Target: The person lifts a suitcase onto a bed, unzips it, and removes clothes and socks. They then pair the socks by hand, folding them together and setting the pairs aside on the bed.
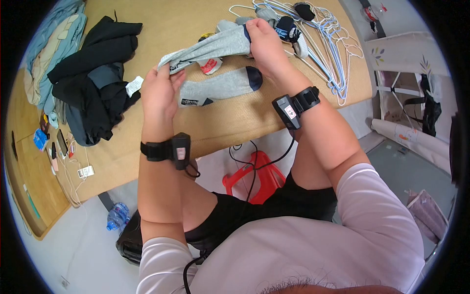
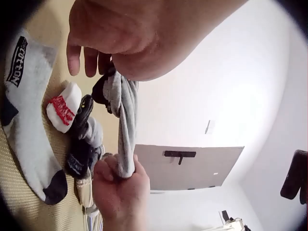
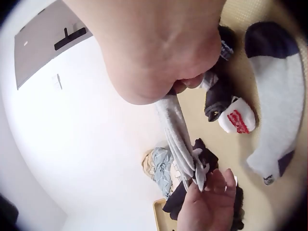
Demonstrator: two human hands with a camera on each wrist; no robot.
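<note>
- My left grip (image 1: 160, 93) pinches the cuff end of the held sock (image 1: 215, 48) between thumb and fingers; my right grip (image 1: 267, 49) pinches its dark toe.
- The held sock spans the two grips above the bench (image 1: 161, 24), with the flat sock (image 1: 220, 85) lying just below it, nearer me.
- The cuff could slip from my left grip, I judge: the right wrist view shows thin, loose edges there, and the outer fingers look little engaged.
- The held sock runs in lengthwise creases; laying it down like that would likely leave it bunched or twisted.
- If I lower it carelessly, it could rumple the flat sock, or land on the white sock (image 1: 210, 66), which sits close beneath and would make a lump.
- A wide swing of my right grip might knock the dark socks (image 1: 284, 25) or catch the hangers (image 1: 329, 63), whose wires overlap and could drag together.
- On the other side, the black clothes (image 1: 93, 63) lie near my left grip, so a loose sleeve could snag.
- The cable (image 1: 289, 151) hanging from my right wrist might catch on the bench edge.
</note>
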